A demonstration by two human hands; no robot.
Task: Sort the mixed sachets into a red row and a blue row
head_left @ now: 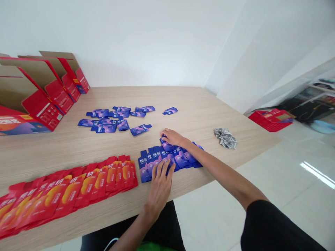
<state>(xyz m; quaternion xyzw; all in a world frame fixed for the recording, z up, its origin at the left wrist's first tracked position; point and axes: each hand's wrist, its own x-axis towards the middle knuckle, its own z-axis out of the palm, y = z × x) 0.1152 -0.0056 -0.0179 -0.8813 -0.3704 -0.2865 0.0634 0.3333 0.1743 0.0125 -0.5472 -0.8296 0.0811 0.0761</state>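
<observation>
Cartons: and there they stand at the left, red printed cartons [59, 96] lined up on the wood-grain table [193, 101], wide open, plain brown cardboard on show inside!
Cloth: over to the right lies a crumpled grey-and-white cloth [225, 138], all folds and creases.
Wall: plain white wall [146, 42], rising right behind the tabletop.
Floor: pale glossy tiles [295, 157], and what a bright streak of light [318, 175] gleaming off them!
Red container: beyond the table's right edge, a red container [264, 122], open-topped.
Far right: blurry shelf [320, 87], contents too smeared to name, pale blue object [324, 127] below.
</observation>
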